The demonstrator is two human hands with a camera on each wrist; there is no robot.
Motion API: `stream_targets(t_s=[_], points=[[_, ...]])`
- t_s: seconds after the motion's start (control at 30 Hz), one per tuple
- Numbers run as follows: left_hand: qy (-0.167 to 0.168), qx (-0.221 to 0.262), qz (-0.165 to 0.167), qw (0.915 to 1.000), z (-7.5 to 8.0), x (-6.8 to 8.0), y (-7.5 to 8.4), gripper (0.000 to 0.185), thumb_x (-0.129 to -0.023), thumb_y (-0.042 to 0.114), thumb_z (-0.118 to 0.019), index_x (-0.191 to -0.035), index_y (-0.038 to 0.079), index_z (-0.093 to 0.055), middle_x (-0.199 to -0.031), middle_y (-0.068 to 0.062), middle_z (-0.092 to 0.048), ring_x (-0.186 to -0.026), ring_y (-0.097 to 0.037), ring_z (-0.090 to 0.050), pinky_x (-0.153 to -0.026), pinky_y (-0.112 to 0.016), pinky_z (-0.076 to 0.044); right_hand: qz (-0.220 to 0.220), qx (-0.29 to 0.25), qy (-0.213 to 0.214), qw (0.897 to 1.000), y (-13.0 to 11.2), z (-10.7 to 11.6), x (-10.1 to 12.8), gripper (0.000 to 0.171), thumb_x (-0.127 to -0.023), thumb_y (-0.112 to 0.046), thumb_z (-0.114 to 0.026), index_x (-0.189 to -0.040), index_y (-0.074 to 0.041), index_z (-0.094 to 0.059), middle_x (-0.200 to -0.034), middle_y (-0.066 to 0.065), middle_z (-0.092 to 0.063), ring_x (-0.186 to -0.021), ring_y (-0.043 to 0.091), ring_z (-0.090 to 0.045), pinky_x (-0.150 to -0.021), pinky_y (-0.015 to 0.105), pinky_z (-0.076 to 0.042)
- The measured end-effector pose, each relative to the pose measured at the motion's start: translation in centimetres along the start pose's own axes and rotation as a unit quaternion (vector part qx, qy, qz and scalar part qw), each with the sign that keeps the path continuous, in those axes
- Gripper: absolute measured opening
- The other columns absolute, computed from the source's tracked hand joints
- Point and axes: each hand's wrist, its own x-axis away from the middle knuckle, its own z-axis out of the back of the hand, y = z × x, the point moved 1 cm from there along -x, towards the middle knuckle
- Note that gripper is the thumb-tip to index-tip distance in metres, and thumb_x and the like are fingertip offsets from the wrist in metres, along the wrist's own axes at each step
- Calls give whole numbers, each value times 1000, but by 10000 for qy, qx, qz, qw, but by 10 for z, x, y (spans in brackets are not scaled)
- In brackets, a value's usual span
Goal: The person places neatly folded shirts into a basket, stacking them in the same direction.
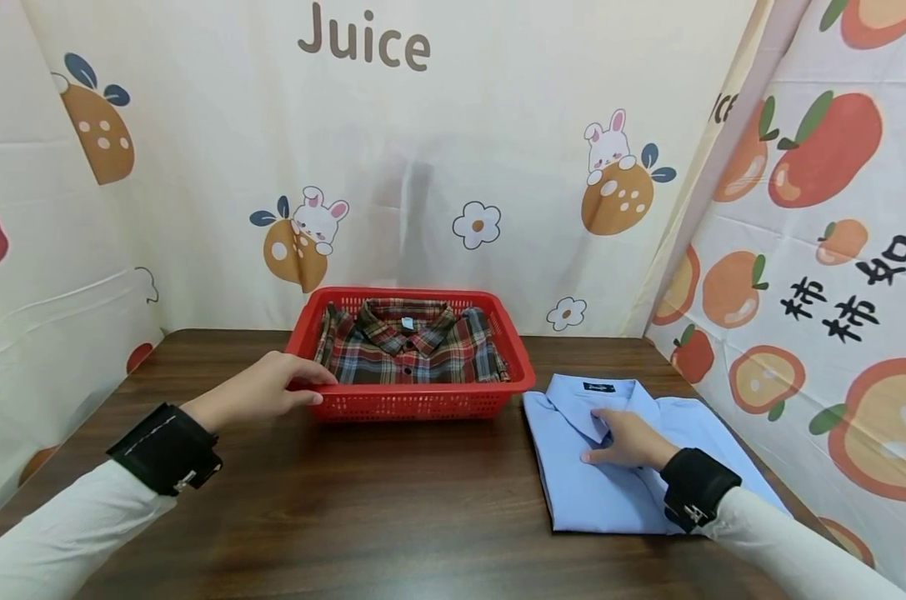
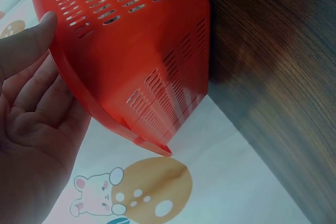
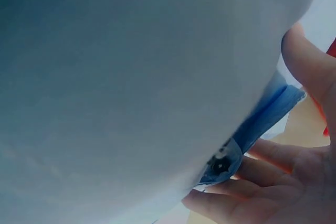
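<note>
On dark wood table: red basket w/ folded plaid shirt touched at near-left rim by left hand, fingers straight. Folded blue shirt lain just right of basket, collar away from person; pressed flat by right hand, fingers relaxed, nothing gripped.

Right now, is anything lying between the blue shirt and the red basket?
Nothing visible: bare table separates the blue shirt, under the right hand, from the red basket that the left hand touches. A plaid shirt already fills the basket.
</note>
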Motion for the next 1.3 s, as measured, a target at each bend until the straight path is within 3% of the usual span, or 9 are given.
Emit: stream_targets(t_s=[0.23, 0.5, 0.6, 0.7, 0.83, 0.93, 1.07, 1.17, 1.3], points=[[-13, 61, 59, 10000, 2, 0, 1, 26, -88, 16, -69, -113, 11, -70, -105, -8, -70, -92, -20, -59, -83, -44, -59, 122, 62, -12, 9999, -15, -2, 9, 86, -72, -44, -81, -129, 12, -50, -126, 32, -57, -117, 43, -57, -97, 56, -48], [436, -380, 115, 9983, 28, 5, 0, 25, -87, 13, -70, -112, 12, -70, -104, -8, -70, -92, -22, -58, -78, -42, -59, 276, 162, 81, 9995, -53, 18, -9, 84, -73, -45, -80, -130, 10, -50, -127, 29, -58, -113, 36, -60, -99, 54, -48], [410, -364, 97, 9984, 33, 5, 1, 26, -86, 13, -70, -113, 12, -70, -103, -8, -70, -93, -23, -58, -77, -41, -59, 322, 162, 79, 9993, -64, 20, -5, 84, -73, -45, -80, -129, 10, -51, -126, 28, -60, -106, 31, -62, -98, 52, -49], [319, -279, 91, 9991, 31, 3, 2, 28, -86, 14, -70, -114, 11, -70, -104, -8, -70, -93, -22, -58, -78, -41, -59, 414, 176, 148, 9989, -72, 15, 6, 82, -71, -44, -82, -126, 10, -54, -118, 26, -65, -94, 24, -63, -93, 50, -53], [213, -191, 144, 9995, 24, 2, 3, 29, -86, 14, -70, -114, 9, -70, -105, -10, -70, -93, -23, -57, -80, -42, -59, 413, 123, 149, 9990, -81, 4, 21, 81, -68, -43, -84, -124, 9, -56, -88, 14, -68, -77, 15, -56, -77, 39, -54], [144, -92, 172, 9997, 18, 1, 3, 28, -87, 14, -69, -115, 10, -69, -105, -11, -70, -94, -24, -57, -78, -41, -59, 441, 137, 165, 9988, -91, -3, 31, 81, -66, -44, -85, -122, 8, -58, -83, 10, -67, -73, 13, -53, -73, 37, -53], [88, -28, 161, 9998, 11, 1, 2, 28, -87, 14, -70, -114, 10, -69, -106, -11, -70, -95, -24, -57, -80, -43, -59, 699, 362, 218, 9967, -106, -11, 41, 77, -64, -46, -86, -115, 7, -61, -88, 12, -69, -72, 11, -54, -71, 38, -55], [86, -53, 102, 9999, 6, 0, 1, 28, -86, 14, -70, -114, 9, -69, -106, -11, -70, -94, -24, -58, -82, -46, -59, 828, 439, 114, 9955, -119, -16, 45, 72, -64, -48, -85, -108, 5, -63, -73, 4, -62, -65, 10, -49, -58, 30, -47], [92, -106, 29, 9999, 3, -1, 0, 27, -86, 13, -70, -113, 9, -70, -104, -10, -71, -93, -23, -59, -83, -47, -58, 1020, 464, -54, 9937, -137, -23, 44, 59, -66, -50, -83, -95, -2, -64, -63, -4, -47, -58, 8, -41, -51, 22, -32]])
